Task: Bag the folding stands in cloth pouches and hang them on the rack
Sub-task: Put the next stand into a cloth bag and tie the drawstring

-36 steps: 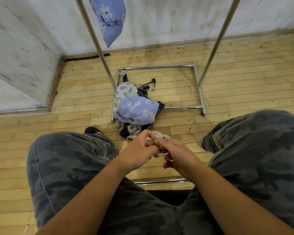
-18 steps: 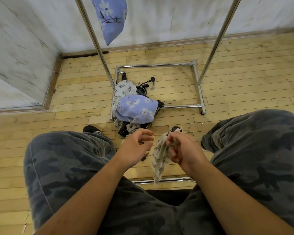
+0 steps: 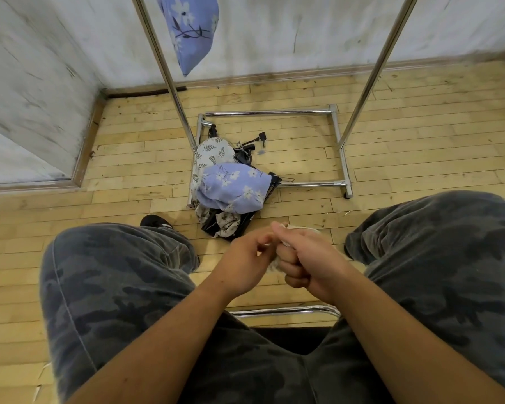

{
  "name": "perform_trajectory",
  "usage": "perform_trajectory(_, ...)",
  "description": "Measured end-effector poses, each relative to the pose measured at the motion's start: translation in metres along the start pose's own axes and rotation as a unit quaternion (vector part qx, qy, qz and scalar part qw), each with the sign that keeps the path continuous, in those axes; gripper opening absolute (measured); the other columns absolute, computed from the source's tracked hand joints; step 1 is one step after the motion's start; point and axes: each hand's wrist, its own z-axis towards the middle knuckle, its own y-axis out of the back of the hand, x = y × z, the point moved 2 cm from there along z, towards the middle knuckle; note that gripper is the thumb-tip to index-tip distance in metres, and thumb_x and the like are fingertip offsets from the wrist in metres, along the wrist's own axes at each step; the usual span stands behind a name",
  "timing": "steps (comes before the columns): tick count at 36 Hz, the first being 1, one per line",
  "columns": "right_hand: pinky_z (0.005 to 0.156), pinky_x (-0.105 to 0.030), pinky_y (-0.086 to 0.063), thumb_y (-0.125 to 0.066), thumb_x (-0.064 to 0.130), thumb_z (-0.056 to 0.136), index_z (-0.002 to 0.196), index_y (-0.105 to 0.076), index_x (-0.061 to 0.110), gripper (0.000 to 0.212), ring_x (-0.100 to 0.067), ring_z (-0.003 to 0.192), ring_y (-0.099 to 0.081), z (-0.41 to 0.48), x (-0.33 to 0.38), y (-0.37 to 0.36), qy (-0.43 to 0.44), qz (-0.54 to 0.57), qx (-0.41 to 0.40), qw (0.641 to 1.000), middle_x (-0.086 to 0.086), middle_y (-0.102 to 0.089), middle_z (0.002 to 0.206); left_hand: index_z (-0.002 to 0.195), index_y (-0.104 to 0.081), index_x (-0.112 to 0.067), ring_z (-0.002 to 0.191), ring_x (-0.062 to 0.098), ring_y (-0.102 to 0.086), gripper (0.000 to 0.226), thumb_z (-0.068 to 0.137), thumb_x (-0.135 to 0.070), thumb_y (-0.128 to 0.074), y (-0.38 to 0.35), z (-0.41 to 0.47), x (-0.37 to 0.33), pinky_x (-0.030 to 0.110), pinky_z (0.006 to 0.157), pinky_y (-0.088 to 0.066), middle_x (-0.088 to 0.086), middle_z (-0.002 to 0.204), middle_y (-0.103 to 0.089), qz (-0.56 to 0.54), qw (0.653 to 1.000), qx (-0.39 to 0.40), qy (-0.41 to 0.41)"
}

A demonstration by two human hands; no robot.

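Observation:
Between my knees, my right hand [image 3: 306,258] is closed in a fist around a white leaf-print cloth pouch [image 3: 296,228], of which only small bits show. My left hand [image 3: 245,258] touches it from the left, fingers curled at the pouch's top edge. On the floor ahead lies a pile: a blue floral pouch [image 3: 233,186], a white leaf-print pouch [image 3: 212,154] and black folding stands [image 3: 247,148]. Another blue floral pouch [image 3: 191,27] hangs from the chrome rack [image 3: 165,68].
The rack's base frame [image 3: 340,147] rests on the wooden floor near the wall corner. My legs in camouflage trousers flank the hands. A chrome chair bar [image 3: 286,311] runs under my forearms. A black shoe [image 3: 155,221] peeks out at left.
The pouch hung loose from my right hand half a second ago; now it is bunched inside the fist, and my left hand has come back against it.

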Motion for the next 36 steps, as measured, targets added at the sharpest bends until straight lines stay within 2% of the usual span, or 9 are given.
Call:
perform_trajectory(5,0.048,-0.027,-0.011,-0.046,0.033,0.109,0.09,-0.059,0.01,0.033,-0.012,0.042,-0.017,0.004,0.005,-0.007,0.009,-0.04,-0.021,0.999,0.0,-0.022,0.054,0.08,-0.055,-0.047,0.071,-0.01,-0.057,0.044,0.105,-0.012,-0.056,0.002,0.001,0.0,0.004,0.065,-0.037,-0.034,0.073,-0.063,0.005,0.998,-0.055,-0.026)
perform_trajectory(8,0.047,-0.026,-0.012,-0.048,0.032,0.108,0.083,-0.056,0.012,0.033,-0.012,0.044,-0.016,0.003,0.009,-0.01,0.015,-0.015,-0.006,1.0,0.001,-0.023,0.053,0.073,-0.054,-0.044,0.067,-0.009,-0.055,0.045,0.103,-0.01,-0.057,-0.001,0.002,0.003,0.007,0.063,-0.038,-0.031,0.068,-0.062,0.0,0.998,-0.061,-0.026)
perform_trajectory(12,0.041,-0.021,-0.016,-0.049,0.036,0.107,0.079,-0.054,0.016,0.035,-0.01,0.048,-0.013,0.0,0.015,-0.015,0.002,0.084,0.066,0.994,0.002,-0.017,0.06,0.076,-0.056,-0.045,0.068,-0.007,-0.056,0.031,0.097,-0.023,-0.052,0.002,0.0,0.003,0.008,0.062,-0.038,-0.025,0.069,-0.064,0.0,0.997,-0.071,-0.023)
perform_trajectory(15,0.04,-0.02,-0.018,-0.051,0.037,0.105,0.079,-0.054,0.016,0.034,-0.011,0.052,-0.016,-0.004,0.017,-0.011,-0.017,0.082,0.096,0.992,0.0,-0.022,0.067,0.078,-0.058,-0.049,0.071,-0.011,-0.058,0.043,0.101,-0.013,-0.056,0.005,0.0,0.0,0.006,0.065,-0.038,-0.032,0.072,-0.065,-0.005,0.997,-0.069,-0.032)
perform_trajectory(19,0.041,-0.02,-0.015,-0.052,0.042,0.104,0.089,-0.059,0.014,0.033,-0.01,0.052,-0.016,-0.009,0.024,-0.005,-0.07,0.002,0.087,0.994,0.003,-0.027,0.066,0.075,-0.058,-0.055,0.071,-0.007,-0.058,0.047,0.104,-0.018,-0.059,0.005,-0.001,0.001,0.009,0.064,-0.036,-0.029,0.074,-0.065,0.012,0.997,-0.066,-0.038)
perform_trajectory(23,0.046,-0.024,-0.014,-0.048,0.064,0.099,0.112,-0.07,0.011,0.058,-0.011,0.05,-0.016,-0.01,0.034,-0.008,-0.104,-0.161,0.013,0.981,0.003,-0.025,0.061,0.074,-0.056,-0.05,0.063,-0.004,-0.053,0.047,0.107,-0.018,-0.053,0.008,0.0,-0.005,0.011,0.057,-0.032,-0.026,0.069,-0.061,0.031,0.995,-0.074,-0.052)
perform_trajectory(28,0.043,-0.024,-0.024,-0.048,0.04,0.106,0.076,-0.061,0.02,0.039,-0.014,0.051,-0.029,0.001,0.037,-0.014,-0.029,-0.241,-0.1,0.965,-0.001,-0.038,0.065,0.092,-0.067,-0.034,0.072,-0.005,-0.058,0.026,0.109,-0.022,-0.05,0.008,0.001,-0.011,0.008,0.064,-0.039,-0.023,0.079,-0.066,-0.01,0.997,-0.067,-0.032)
perform_trajectory(31,0.045,-0.025,-0.024,-0.05,0.027,0.101,0.07,-0.056,0.019,0.032,-0.016,0.052,-0.028,0.004,0.037,-0.02,-0.021,-0.217,-0.111,0.97,0.001,-0.039,0.06,0.097,-0.055,-0.04,0.074,-0.011,-0.057,0.027,0.108,-0.016,-0.05,0.004,-0.001,-0.013,0.005,0.067,-0.041,-0.031,0.082,-0.062,-0.042,0.998,-0.033,-0.026)
perform_trajectory(36,0.043,-0.024,-0.02,-0.051,0.016,0.091,0.068,-0.056,0.018,0.024,-0.013,0.044,-0.025,0.006,0.037,-0.029,-0.033,-0.164,-0.116,0.979,0.002,-0.036,0.052,0.103,-0.047,-0.039,0.077,-0.01,-0.055,0.026,0.108,-0.013,-0.047,-0.001,-0.002,-0.01,0.007,0.069,-0.041,-0.015,0.09,-0.056,-0.024,0.999,-0.034,-0.028)
